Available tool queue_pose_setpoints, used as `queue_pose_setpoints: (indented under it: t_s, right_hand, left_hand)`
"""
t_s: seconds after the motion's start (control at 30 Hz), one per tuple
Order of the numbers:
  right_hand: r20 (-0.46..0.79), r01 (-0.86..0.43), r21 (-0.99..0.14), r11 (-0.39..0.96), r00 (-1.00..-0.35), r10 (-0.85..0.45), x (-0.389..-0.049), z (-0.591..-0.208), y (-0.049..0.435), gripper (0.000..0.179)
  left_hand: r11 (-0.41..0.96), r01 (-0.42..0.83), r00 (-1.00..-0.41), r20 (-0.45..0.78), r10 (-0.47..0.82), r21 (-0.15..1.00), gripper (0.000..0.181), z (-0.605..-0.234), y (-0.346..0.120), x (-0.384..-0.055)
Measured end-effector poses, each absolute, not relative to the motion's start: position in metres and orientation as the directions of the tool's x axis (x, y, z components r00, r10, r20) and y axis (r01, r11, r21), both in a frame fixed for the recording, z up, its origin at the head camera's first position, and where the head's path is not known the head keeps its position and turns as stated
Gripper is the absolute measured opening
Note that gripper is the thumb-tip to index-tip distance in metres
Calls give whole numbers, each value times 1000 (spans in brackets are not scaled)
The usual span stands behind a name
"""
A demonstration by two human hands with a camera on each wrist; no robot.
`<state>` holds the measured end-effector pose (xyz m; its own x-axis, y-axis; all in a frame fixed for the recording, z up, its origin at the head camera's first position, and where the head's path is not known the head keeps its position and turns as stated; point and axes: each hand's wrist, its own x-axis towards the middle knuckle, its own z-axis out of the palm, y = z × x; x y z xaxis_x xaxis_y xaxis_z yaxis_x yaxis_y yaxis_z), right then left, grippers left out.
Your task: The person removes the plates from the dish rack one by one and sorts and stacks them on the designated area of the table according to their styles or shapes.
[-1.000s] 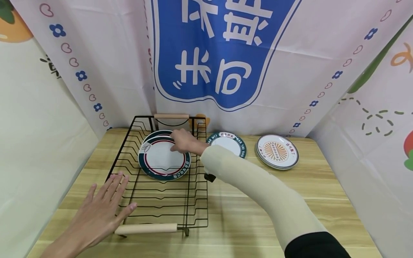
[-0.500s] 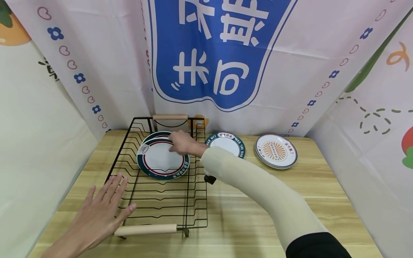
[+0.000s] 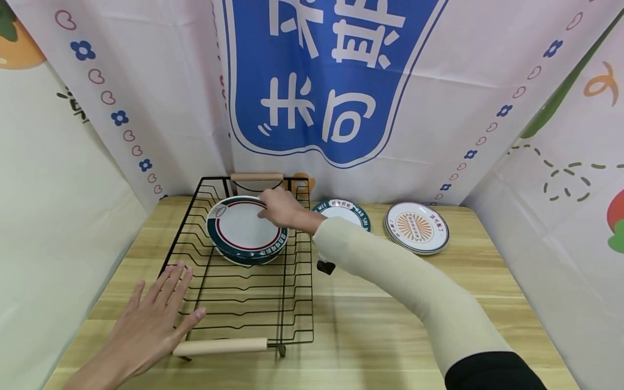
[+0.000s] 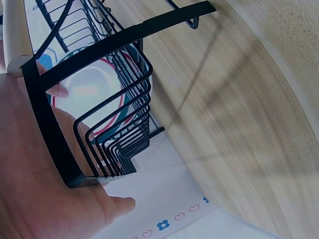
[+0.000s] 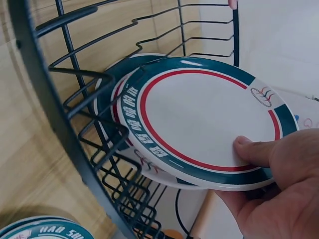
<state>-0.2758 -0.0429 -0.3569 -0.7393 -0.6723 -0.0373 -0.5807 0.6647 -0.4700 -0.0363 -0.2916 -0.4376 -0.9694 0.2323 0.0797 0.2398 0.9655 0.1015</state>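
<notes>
My right hand [image 3: 283, 210] pinches a white plate [image 3: 239, 225] with a dark green rim and red ring. In the right wrist view, the thumb lies on the plate's face and the fingers go behind its edge. A second green-rimmed plate [image 5: 112, 72] stands behind it in the black wire dish rack [image 4: 109, 44], mostly covered. The held plate leans over the rack, tilted. My left hand [image 3: 151, 317] lies with straight, spread fingers against the rack's left side near its front; the left wrist view shows it beside the rack's frame.
A wooden handle [image 3: 221, 346] spans the rack's front, another [image 3: 257, 176] its back. Right of the rack lies a green-rimmed plate [image 3: 341, 210], partly behind my right sleeve. Farther right sits a stack of white plates [image 3: 414, 227] with an orange sunburst. Printed cloth [image 3: 439, 135] hangs behind.
My right hand has lifted the front plate slightly up and away. That plate now covers the top of the one behind, whose lower edge shows beneath. The left hand stays put.
</notes>
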Motion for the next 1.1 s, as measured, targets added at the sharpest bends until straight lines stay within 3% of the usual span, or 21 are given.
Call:
queue_pose_setpoints:
  t_s: [0.5, 1.1]
  right_hand:
    - [121, -551, -572, 608, -789, -602, -276, -324, 10, 21]
    - [105, -435, -583, 686, -878, -467, -250, -289, 116, 26]
  left_hand:
    - [960, 267, -957, 143, 253, 84, 87, -439, -292, -38]
    - [962, 255, -964, 101, 246, 98, 88, -439, -292, -37]
